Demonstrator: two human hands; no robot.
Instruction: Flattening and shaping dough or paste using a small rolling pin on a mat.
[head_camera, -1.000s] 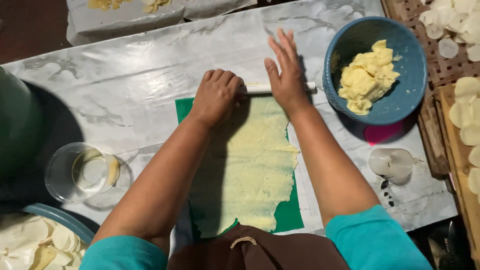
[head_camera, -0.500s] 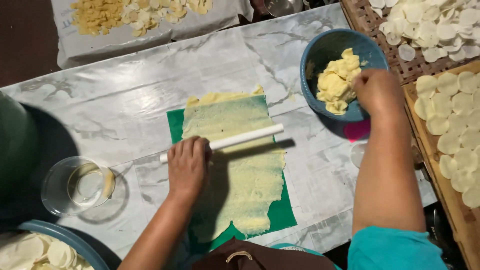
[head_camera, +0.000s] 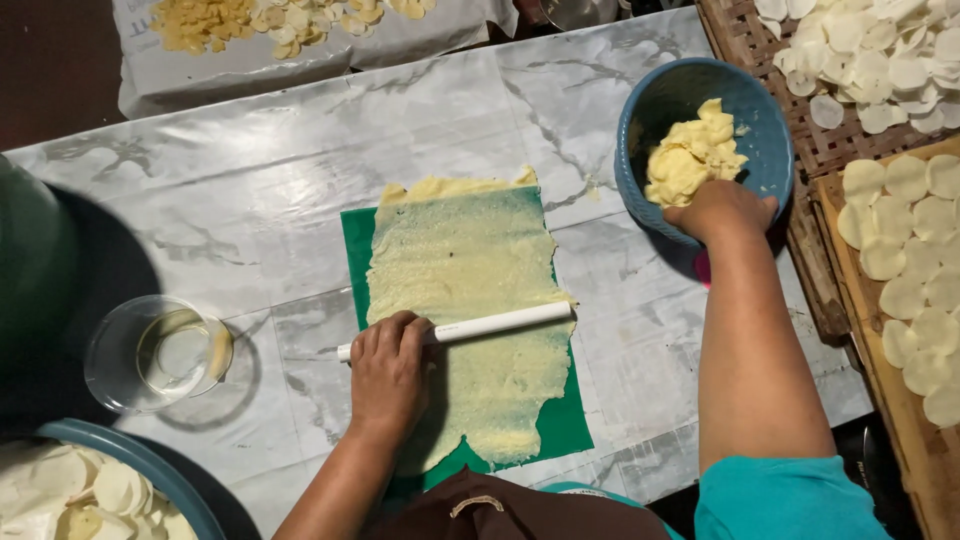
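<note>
Left hand (head_camera: 388, 372) presses palm-down on white rolling pin (head_camera: 495, 325) lying across flattened dough sheet (head_camera: 465, 300), mid-bench near the front edge. Right hand (head_camera: 722, 210) clenches yellow dough (head_camera: 690, 155) in blue bowl (head_camera: 765, 130) toward the right edge.

A rolling pin (head_camera: 470, 326) is lying across the dough sheet (head_camera: 468, 300) spread on a mat (head_camera: 352, 240) mid-counter (head_camera: 250, 200), with a bowl (head_camera: 765, 130) sitting to its right and a glass dish (head_camera: 150, 352) sitting to its left.

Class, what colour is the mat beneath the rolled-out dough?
Green: the mat shows around the pale yellow dough in the head view.
</note>
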